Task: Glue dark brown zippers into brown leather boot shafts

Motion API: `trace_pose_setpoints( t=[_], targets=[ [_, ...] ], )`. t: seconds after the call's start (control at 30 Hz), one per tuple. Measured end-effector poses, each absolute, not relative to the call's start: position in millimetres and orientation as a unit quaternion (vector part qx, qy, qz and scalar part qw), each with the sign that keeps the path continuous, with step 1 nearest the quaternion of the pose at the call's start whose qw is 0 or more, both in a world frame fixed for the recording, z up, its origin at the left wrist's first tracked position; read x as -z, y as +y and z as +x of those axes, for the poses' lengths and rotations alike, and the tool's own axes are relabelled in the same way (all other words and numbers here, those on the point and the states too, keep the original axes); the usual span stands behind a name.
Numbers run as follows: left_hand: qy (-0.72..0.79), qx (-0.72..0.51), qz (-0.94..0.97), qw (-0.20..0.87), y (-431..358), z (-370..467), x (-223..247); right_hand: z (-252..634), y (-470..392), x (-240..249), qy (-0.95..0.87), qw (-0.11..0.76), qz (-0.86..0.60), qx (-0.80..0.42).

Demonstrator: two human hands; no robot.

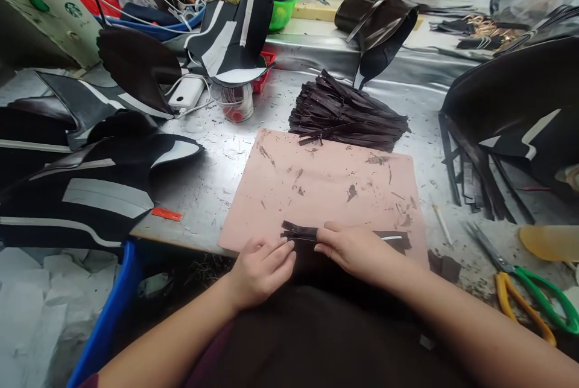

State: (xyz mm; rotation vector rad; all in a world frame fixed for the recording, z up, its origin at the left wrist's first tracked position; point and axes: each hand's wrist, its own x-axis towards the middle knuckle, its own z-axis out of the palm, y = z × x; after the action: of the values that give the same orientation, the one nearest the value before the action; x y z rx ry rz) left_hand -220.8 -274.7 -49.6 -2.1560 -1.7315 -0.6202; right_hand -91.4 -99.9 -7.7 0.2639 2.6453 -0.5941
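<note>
A dark brown zipper lies across the near edge of the pink board. My right hand pinches it around its middle, with thumb and fingers closed on the tape. At the zipper's left end is my left hand, its fingers bent and drawn together at the tip; the exact contact there is too small to make out. The zipper's right end shows a white strip past my right wrist. Beyond the board's far edge sits a heap of similar dark zippers.
Boot-shaped dark leather pieces cover the left side, and more dark leather stands at right. Scissors and a white stick lie right of the board. A blue bin with white scraps is at lower left.
</note>
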Motion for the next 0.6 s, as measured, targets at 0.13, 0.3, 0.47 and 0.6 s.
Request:
trace_pose_setpoints(
  t=[0.13,0.3,0.47,0.6],
  targets=[
    [-0.618,0.207,-0.744,0.146,-274,-220,52,-92,-100,9,0.954,0.203,0.103,0.197],
    [-0.627,0.204,-0.738,0.14,-273,-219,52,-92,-102,11,0.956,0.195,0.113,0.185],
    [-0.629,0.208,-0.736,0.142,-269,-218,51,-91,-104,17,0.962,0.177,0.113,0.174],
    [-0.635,0.189,-0.737,0.133,-267,-219,48,-88,-105,20,0.963,0.154,0.139,0.174]
  ],
)
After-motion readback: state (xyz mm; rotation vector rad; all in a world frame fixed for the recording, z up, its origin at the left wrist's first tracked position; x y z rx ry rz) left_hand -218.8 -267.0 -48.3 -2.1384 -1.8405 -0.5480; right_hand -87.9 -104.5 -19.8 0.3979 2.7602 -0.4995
